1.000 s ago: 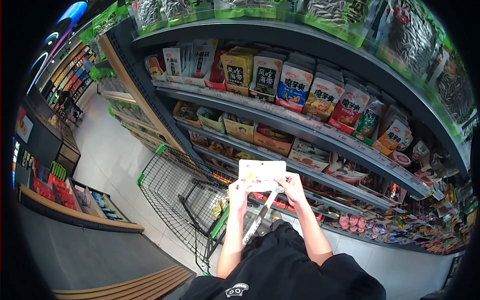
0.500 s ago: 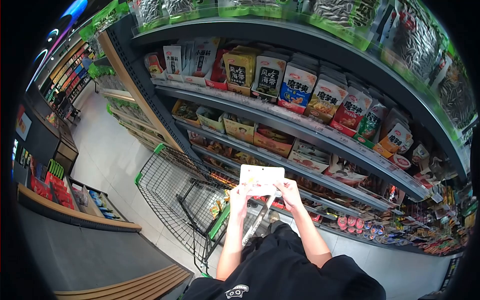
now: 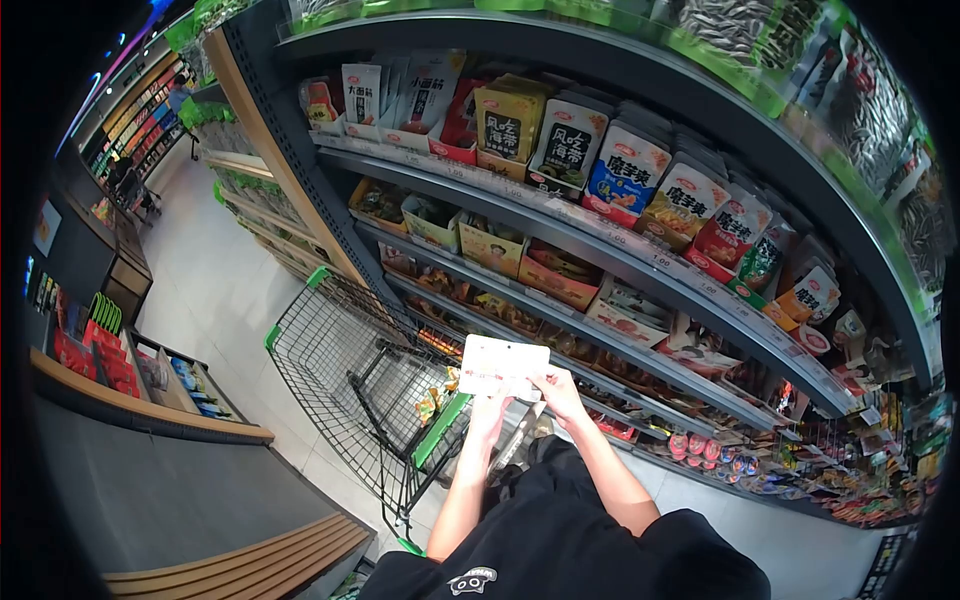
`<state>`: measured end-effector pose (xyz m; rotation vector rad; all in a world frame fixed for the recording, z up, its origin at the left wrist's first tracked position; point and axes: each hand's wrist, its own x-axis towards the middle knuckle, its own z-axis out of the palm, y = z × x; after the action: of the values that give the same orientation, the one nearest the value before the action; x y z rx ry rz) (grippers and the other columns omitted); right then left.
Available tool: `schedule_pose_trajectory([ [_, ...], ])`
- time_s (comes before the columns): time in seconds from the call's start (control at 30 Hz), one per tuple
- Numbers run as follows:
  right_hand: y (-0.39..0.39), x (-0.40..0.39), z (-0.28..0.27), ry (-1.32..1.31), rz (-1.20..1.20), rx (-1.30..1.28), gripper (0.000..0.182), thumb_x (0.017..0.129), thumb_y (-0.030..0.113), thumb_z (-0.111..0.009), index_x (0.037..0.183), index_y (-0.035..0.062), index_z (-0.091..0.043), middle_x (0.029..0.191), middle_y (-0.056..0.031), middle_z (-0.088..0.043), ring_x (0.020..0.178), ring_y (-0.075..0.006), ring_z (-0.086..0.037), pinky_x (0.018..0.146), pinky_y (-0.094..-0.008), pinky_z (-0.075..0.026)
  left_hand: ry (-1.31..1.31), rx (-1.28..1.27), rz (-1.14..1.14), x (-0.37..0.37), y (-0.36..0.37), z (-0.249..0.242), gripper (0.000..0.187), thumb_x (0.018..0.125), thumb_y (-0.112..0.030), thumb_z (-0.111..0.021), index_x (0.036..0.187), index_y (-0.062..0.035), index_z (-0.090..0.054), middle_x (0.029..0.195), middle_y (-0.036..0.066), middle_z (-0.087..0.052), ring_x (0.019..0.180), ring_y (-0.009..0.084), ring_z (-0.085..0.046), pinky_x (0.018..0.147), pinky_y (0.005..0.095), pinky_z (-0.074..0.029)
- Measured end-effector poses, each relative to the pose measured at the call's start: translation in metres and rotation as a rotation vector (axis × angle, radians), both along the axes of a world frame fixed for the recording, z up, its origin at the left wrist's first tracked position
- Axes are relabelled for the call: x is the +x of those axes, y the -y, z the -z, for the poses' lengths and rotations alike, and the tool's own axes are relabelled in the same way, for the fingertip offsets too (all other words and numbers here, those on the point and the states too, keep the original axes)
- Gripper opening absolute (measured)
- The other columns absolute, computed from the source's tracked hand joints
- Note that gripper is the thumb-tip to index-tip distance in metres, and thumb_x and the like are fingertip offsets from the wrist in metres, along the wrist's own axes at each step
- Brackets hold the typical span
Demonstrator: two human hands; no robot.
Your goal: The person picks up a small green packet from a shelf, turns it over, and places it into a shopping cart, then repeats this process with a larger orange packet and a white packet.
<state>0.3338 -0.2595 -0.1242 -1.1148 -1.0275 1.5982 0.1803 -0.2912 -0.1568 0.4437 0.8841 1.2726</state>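
Observation:
A flat white snack packet [image 3: 503,359] with a small hang hole at its top edge is held up in front of me. My left hand [image 3: 486,412] grips its lower left edge, the fingers partly hidden behind it. At the lower right corner, my right hand [image 3: 561,394] pinches the same packet. The print on it is too washed out to read. Just left of my hands stands a wire shopping cart [image 3: 330,365] with a green handle [image 3: 441,432]. A few small colourful packets [image 3: 431,402] lie in the cart.
Ahead, a shelf unit [image 3: 610,235] carries rows of boxed snack pouches, with large green bags [image 3: 735,55] on top. A dark counter with a slatted wooden edge [image 3: 240,565] stands at lower left. Two people [image 3: 127,185] [image 3: 180,95] are far down the aisle.
The packet and both hands have shifted slightly left, and my left hand now sits lower on the packet. The view has tilted down a little, so the shelves appear shifted.

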Motion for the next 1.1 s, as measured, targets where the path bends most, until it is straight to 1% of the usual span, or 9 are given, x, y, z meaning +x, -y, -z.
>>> schedule_pose_trajectory([
  [0.17, 0.000, -0.011, 0.012, 0.081, -0.018, -0.144, 0.023, 0.093, 0.016, -0.061, 0.111, 0.0016, -0.063, 0.098, -0.0085, -0.068, 0.083, -0.0106, -0.065, 0.068, -0.0248, -0.054, -0.029, 0.026, -0.164, -0.033, -0.001, 0.021, 0.042, 0.090, -0.011, -0.064, 0.128, -0.0052, -0.047, 0.119, 0.008, -0.056, 0.105, 0.0192, -0.059, 0.084, 0.0357, -0.051],
  [0.33, 0.002, -0.012, 0.035, 0.855, 0.073, 0.480, 0.027, 0.083, 0.015, -0.068, 0.107, 0.0036, -0.063, 0.101, -0.0098, -0.067, 0.088, -0.0214, -0.068, 0.069, -0.0281, -0.054, -0.327, -0.119, -0.278, -0.121, -0.007, 0.093, 0.039, 0.090, -0.013, -0.063, 0.125, -0.0029, -0.049, 0.116, 0.011, -0.060, 0.098, 0.0202, -0.064, 0.075, 0.0342, -0.056],
  [0.43, 0.005, -0.023, 0.032, 1.000, 0.034, 0.660, 0.023, 0.082, 0.016, -0.069, 0.103, 0.0062, -0.066, 0.101, -0.0084, -0.067, 0.087, -0.0214, -0.067, 0.070, -0.0313, -0.053, -0.485, -0.263, -0.402, -0.177, -0.005, 0.190, 0.037, 0.092, -0.017, -0.061, 0.123, -0.0001, -0.051, 0.111, 0.012, -0.062, 0.089, 0.0195, -0.065, 0.069, 0.0321, -0.056],
  [0.5, 0.008, -0.029, 0.043, 1.016, -0.052, 0.538, 0.019, 0.082, 0.021, -0.067, 0.096, 0.0090, -0.068, 0.097, -0.0062, -0.068, 0.081, -0.0227, -0.066, 0.071, -0.0338, -0.051, -0.484, -0.488, -0.338, -0.194, 0.003, 0.168, 0.035, 0.094, -0.022, -0.057, 0.120, 0.0009, -0.054, 0.104, 0.012, -0.065, 0.083, 0.0205, -0.066, 0.061, 0.0315, -0.055],
  [0.7, 0.003, -0.039, 0.049, 1.184, -0.142, 0.603, 0.015, 0.082, 0.026, -0.066, 0.084, 0.0109, -0.070, 0.082, -0.0037, -0.069, 0.075, -0.0225, -0.064, 0.071, -0.0349, -0.048, -0.357, -0.755, -0.394, -0.219, 0.023, 0.241, 0.038, 0.099, -0.030, -0.039, 0.121, 0.0007, -0.046, 0.097, 0.017, -0.066, 0.059, 0.0278, -0.066, 0.045, 0.0383, -0.055],
  [0.87, 0.000, -0.045, 0.040, 1.216, -0.145, 0.576, 0.014, 0.081, 0.024, -0.067, 0.082, 0.0105, -0.070, 0.077, -0.0028, -0.069, 0.072, -0.0217, -0.065, 0.074, -0.0353, -0.048, -0.144, -0.862, -0.398, -0.215, 0.028, 0.304, 0.040, 0.097, -0.028, -0.042, 0.122, 0.0023, -0.048, 0.102, 0.019, -0.065, 0.065, 0.0291, -0.069, 0.047, 0.0383, -0.058],
  [0.97, -0.002, -0.046, 0.042, 1.209, -0.136, 0.585, 0.012, 0.080, 0.021, -0.068, 0.081, 0.0093, -0.070, 0.076, -0.0037, -0.069, 0.072, -0.0222, -0.065, 0.069, -0.0349, -0.047, -0.549, -1.030, -0.273, -0.208, 0.022, 0.341, 0.044, 0.094, -0.029, -0.047, 0.123, 0.0033, -0.053, 0.105, 0.020, -0.066, 0.087, 0.0364, -0.068, 0.074, 0.0463, -0.056],
  [1.0, -0.003, -0.047, 0.042, 1.208, -0.134, 0.581, 0.012, 0.079, 0.022, -0.069, 0.081, 0.0101, -0.070, 0.077, -0.0041, -0.069, 0.072, -0.0231, -0.064, 0.069, -0.0353, -0.047, -1.074, -0.960, -0.094, -0.204, 0.019, 0.321, 0.041, 0.092, -0.027, -0.049, 0.119, 0.0032, -0.057, 0.104, 0.025, -0.065, 0.098, 0.0395, -0.064, 0.086, 0.0484, -0.049],
  [1.1, -0.003, -0.047, 0.045, 1.199, -0.123, 0.589, 0.012, 0.078, 0.023, -0.070, 0.081, 0.0115, -0.071, 0.077, -0.0043, -0.069, 0.070, -0.0239, -0.064, 0.069, -0.0349, -0.046, -1.324, -0.583, -0.035, -0.187, 0.004, 0.274, 0.049, 0.088, -0.023, -0.050, 0.134, -0.0047, -0.046, 0.108, 0.024, -0.064, 0.096, 0.0420, -0.062, 0.085, 0.0498, -0.048],
])
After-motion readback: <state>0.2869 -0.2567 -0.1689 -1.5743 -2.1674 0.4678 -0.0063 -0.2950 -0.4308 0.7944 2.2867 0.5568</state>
